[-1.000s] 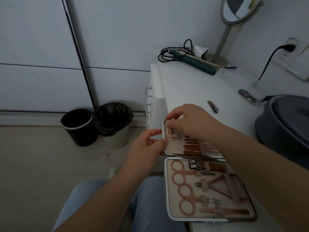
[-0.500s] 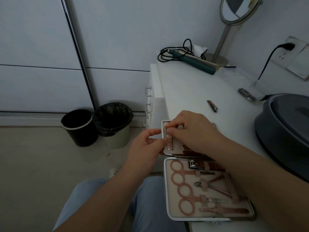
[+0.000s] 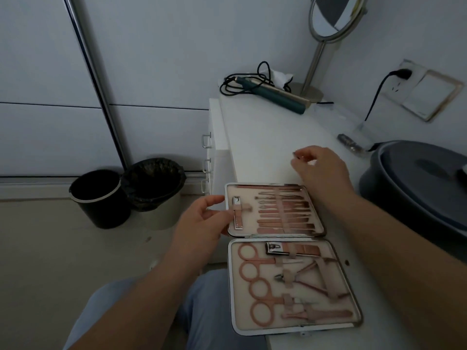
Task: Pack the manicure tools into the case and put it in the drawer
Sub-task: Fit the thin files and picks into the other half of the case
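We see the manicure case (image 3: 290, 258) lying open at the dresser (image 3: 273, 137) edge, our left hand (image 3: 202, 223) pinching its far half to steady it, right hand (image 3: 319, 165) loosely curled, empty, above the top.

Rose-toned metal tools (image 3: 284, 213) sit in a case (image 3: 267, 186) with a bright metal rim and matt cream lining; the white tabletop (image 3: 265, 137) is smooth; one bin (image 3: 154, 183) has a crinkled, glossy black liner.
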A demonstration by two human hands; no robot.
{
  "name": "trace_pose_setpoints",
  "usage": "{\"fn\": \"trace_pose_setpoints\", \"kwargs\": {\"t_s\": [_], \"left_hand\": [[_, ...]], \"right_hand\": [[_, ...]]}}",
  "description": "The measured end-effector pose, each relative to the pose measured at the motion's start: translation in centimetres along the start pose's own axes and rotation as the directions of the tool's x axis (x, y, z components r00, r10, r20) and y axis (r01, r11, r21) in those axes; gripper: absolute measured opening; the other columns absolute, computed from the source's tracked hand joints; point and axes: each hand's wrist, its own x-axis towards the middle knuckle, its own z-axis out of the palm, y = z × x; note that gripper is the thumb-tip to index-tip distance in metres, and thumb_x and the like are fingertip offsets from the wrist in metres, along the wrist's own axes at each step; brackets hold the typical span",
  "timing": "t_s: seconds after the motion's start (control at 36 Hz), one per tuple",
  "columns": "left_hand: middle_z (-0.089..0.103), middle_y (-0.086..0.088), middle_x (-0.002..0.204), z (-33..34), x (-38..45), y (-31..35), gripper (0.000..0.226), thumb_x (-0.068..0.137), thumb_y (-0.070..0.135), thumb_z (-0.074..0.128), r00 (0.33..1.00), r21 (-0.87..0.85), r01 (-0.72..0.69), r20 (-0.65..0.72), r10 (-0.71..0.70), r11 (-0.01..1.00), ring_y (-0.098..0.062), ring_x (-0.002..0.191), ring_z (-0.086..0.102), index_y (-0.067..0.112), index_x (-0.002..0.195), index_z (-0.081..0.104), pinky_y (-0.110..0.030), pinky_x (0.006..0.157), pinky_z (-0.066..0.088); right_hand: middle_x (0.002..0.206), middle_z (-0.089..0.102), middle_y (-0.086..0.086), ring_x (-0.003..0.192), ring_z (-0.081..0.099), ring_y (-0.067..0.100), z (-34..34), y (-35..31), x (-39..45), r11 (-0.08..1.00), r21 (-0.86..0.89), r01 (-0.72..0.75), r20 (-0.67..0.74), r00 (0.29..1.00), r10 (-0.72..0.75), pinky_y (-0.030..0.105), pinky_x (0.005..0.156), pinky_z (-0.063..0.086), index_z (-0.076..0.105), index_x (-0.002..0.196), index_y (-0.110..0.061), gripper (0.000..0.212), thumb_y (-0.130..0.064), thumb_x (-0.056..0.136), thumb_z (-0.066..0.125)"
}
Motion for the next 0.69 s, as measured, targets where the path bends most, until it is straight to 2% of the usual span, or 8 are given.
{"fn": "trace_pose_setpoints", "kwargs": {"t_s": [0.11,0.19,0.28,0.44,0.53,0.61,0.69], "left_hand": [[0.072,-0.004,0.08,-0.1,1.1,0.7,0.031,0.073,0.021,0.068,1.0,0.069,-0.009,0.013,0.008,0.998,-0.022,0.074,0.067,0.02,0.103,0.062,-0.039,0.075,0.052],[0.072,-0.008,0.083,0.1,2.0,1.2,0.031,0.074,0.021,0.069,0.999,0.113,-0.003,0.051,-0.003,0.994,-0.027,0.081,0.068,0.019,0.104,0.061,-0.047,0.084,0.051],[0.072,-0.011,0.085,0.3,2.3,1.2,0.03,0.072,0.02,0.069,0.998,0.137,-0.001,0.062,-0.008,0.991,-0.029,0.082,0.067,0.02,0.101,0.061,-0.051,0.083,0.051],[0.071,-0.014,0.085,0.3,2.3,0.9,0.026,0.073,0.015,0.069,0.999,0.118,0.004,0.038,-0.009,0.993,-0.033,0.084,0.066,0.021,0.098,0.062,-0.053,0.082,0.051],[0.072,-0.012,0.084,0.3,2.4,0.8,0.026,0.073,0.016,0.069,0.999,0.106,0.007,0.044,-0.011,0.994,-0.032,0.083,0.067,0.023,0.097,0.062,-0.053,0.083,0.051],[0.072,-0.011,0.083,0.3,2.5,0.6,0.027,0.073,0.017,0.069,0.999,0.092,0.009,0.039,-0.012,0.996,-0.033,0.083,0.067,0.023,0.098,0.062,-0.053,0.083,0.05],[0.072,-0.008,0.082,0.3,2.4,0.3,0.031,0.069,0.023,0.069,0.999,0.077,0.013,0.042,-0.016,0.997,-0.03,0.082,0.067,0.024,0.1,0.062,-0.053,0.083,0.05]], "right_hand": [[0.116,0.057,0.002,0.092,0.052,0.015,-0.3,2.3,2.0,0.98,-0.079,-0.181,0.011,0.983,0.183,0.03,0.073,0.04,0.053,0.12,-0.019,0.046,-0.047,0.083,0.054],[0.117,0.058,0.004,0.097,0.055,0.021,0.1,2.7,2.5,0.966,-0.152,-0.209,0.049,0.975,0.218,0.03,0.073,0.039,0.055,0.119,-0.017,0.053,-0.054,0.08,0.052],[0.103,0.061,0.001,0.081,0.051,0.018,0.5,2.5,2.6,0.96,-0.203,-0.192,0.035,0.979,0.203,0.03,0.067,0.037,0.061,0.106,-0.02,0.048,-0.058,0.078,0.051],[0.093,0.059,-0.003,0.077,0.05,0.015,0.7,2.6,2.4,0.961,-0.222,-0.164,0.01,0.985,0.171,0.028,0.061,0.037,0.063,0.1,-0.024,0.027,-0.043,0.084,0.052],[0.086,0.055,-0.008,0.074,0.05,0.011,0.4,2.5,2.2,0.977,-0.151,-0.151,0.008,0.988,0.154,0.026,0.057,0.035,0.062,0.093,-0.027,0.017,-0.039,0.085,0.054],[0.083,0.056,-0.011,0.069,0.048,0.002,-0.3,2.0,1.8,0.991,0.019,-0.136,0.006,0.991,0.136,0.019,0.053,0.032,0.059,0.087,-0.029,0.009,-0.038,0.085,0.057],[0.079,0.06,-0.01,0.071,0.053,0.004,-1.0,0.5,0.9,0.968,0.228,-0.102,0.069,0.994,0.088,0.018,0.058,0.038,0.06,0.082,-0.029,0.007,-0.035,0.083,0.063]]}}
